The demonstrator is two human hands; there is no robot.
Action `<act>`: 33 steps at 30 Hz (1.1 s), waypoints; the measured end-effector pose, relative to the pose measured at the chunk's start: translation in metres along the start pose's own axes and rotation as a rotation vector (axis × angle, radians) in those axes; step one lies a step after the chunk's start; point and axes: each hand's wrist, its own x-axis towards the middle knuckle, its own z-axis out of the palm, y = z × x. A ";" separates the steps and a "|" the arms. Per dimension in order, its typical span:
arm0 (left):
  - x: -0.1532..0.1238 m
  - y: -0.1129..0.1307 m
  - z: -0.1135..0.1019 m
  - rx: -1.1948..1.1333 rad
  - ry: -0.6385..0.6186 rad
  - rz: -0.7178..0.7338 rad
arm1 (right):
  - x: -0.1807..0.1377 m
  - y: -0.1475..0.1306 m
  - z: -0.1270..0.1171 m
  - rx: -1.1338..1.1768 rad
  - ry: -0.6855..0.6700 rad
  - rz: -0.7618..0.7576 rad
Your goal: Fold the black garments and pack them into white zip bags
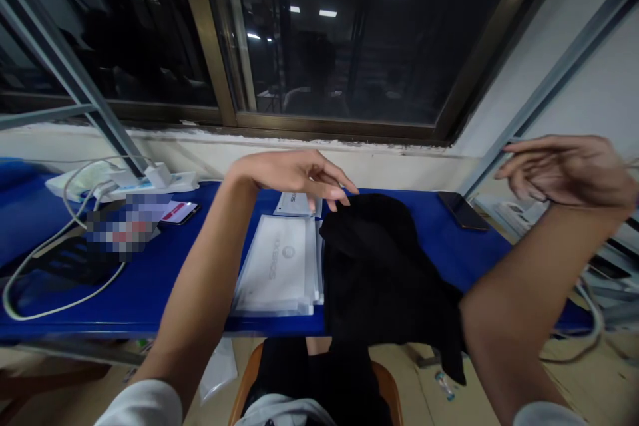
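Here the dark window (pixel 344 33) is filling the far side, and ceiling lights are glinting in its glass; below it the blue worktop (pixel 140 299) is running across the view; a brown seat (pixel 245 376) is showing beneath the front edge, and the person's dark-clad legs are resting over it; the black cloth (pixel 389 273) is lying right of the worktop's middle, bunching into folds, its lower corner drooping past the front edge; just beside it, on the left, a stack of clear-and-white zip bags (pixel 277 266) is lying flat, printed faces turning upward, the cloth's edge bordering it; farther left a white power strip (pixel 170 183) is sitting near the wall, plugs and pale cables crowding it.

Now the hands: the left hand (pixel 299 173) is hovering over the far end of the bags, wrist bending, its fingertips reaching the cloth's upper corner; thumb and fingers are leaving only a narrow gap, and whether they are touching or pinching the fabric I cannot tell; the right hand (pixel 574 170) is hanging high and well apart from the cloth, fingers curling loosely, half spread, showing nothing between them; a dark phone (pixel 464 211) is lying beyond the cloth on the right; a lit phone (pixel 182 212) is glowing near the power strip.
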 end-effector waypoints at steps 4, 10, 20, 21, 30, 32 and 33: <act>0.051 -0.045 0.016 0.195 -0.019 -0.342 | 0.042 -0.001 0.037 -0.180 -0.196 0.199; 0.101 -0.094 0.034 0.376 0.123 -0.403 | 0.095 0.036 0.144 -0.457 -0.781 0.582; 0.105 -0.084 0.038 0.158 0.540 -0.086 | 0.082 0.045 0.177 -0.818 -0.484 0.270; 0.106 -0.085 0.041 0.073 0.556 -0.091 | 0.081 0.050 0.166 -0.707 -0.444 0.312; 0.117 -0.120 0.060 -0.306 -0.049 -0.259 | 0.079 0.122 0.129 0.165 -0.195 0.623; 0.120 -0.122 0.061 -0.276 -0.059 -0.300 | 0.079 0.130 0.130 0.184 -0.114 0.628; 0.122 -0.122 0.062 -0.258 -0.066 -0.326 | 0.080 0.132 0.129 0.174 -0.085 0.636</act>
